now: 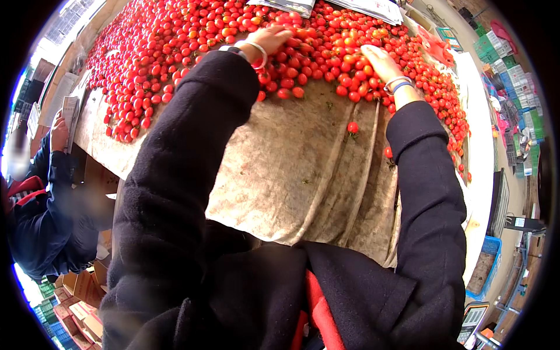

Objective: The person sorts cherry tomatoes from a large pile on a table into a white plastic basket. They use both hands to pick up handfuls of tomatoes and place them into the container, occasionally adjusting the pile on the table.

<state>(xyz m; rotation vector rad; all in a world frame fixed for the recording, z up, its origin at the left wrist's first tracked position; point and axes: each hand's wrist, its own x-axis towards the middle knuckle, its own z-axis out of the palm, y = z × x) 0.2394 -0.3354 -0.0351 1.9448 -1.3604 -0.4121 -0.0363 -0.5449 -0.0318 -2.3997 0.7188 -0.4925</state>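
Note:
A thick spread of red cherry tomatoes (175,48) covers the far half of a table with a stained cloth cover (271,144). My left hand (269,41), with a pale bracelet at the wrist, reaches over the tomatoes with fingers stretched toward the right. Tomatoes around it are blurred. My right hand (383,63), wearing bracelets, lies flat and slightly cupped along the right side of the central tomatoes, touching them. Neither hand grips a tomato. One single tomato (352,127) sits apart on the cloth, between two raised folds.
Folded newspapers (284,5) lie at the far edge, and a red plastic bag (435,46) at the far right. On the left, a person (48,210) holds folded paper. Cardboard boxes (83,284) stand lower left. A blue plastic crate (485,267) and a calculator (473,319) are at right.

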